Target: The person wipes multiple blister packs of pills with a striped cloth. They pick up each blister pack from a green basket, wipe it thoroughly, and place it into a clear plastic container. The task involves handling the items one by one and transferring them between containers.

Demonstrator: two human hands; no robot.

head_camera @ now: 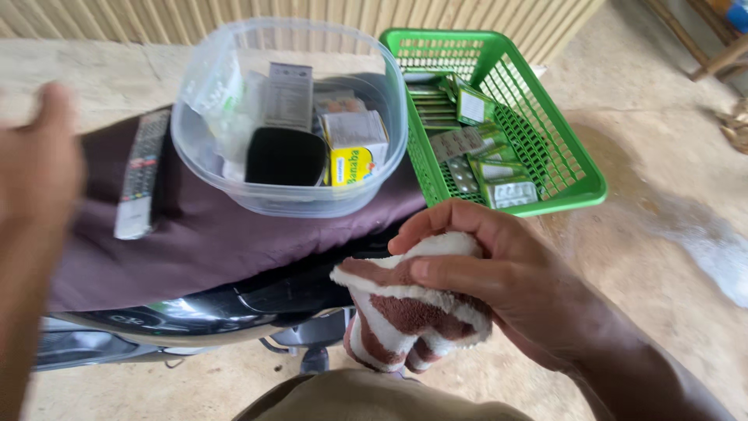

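Note:
My right hand (499,269) is closed around a bunched brown-and-white striped cloth (409,316), held low in front of me. My left hand (35,168) is blurred at the left edge, fingers apart, holding nothing, near a grey remote control (142,173). The remote lies on a dark maroon seat cushion (195,242). A clear plastic tub (214,156) sits on the cushion with small boxes, a black pouch and packets inside. Beside it on the right is a green plastic basket (545,132) holding several blister packs of pills.
The seat belongs to a dark scooter body (234,304) below the cushion. The ground is bare concrete with a wet patch (701,242) at the right. A corrugated wall runs along the back. Wooden furniture legs (717,47) stand at the top right.

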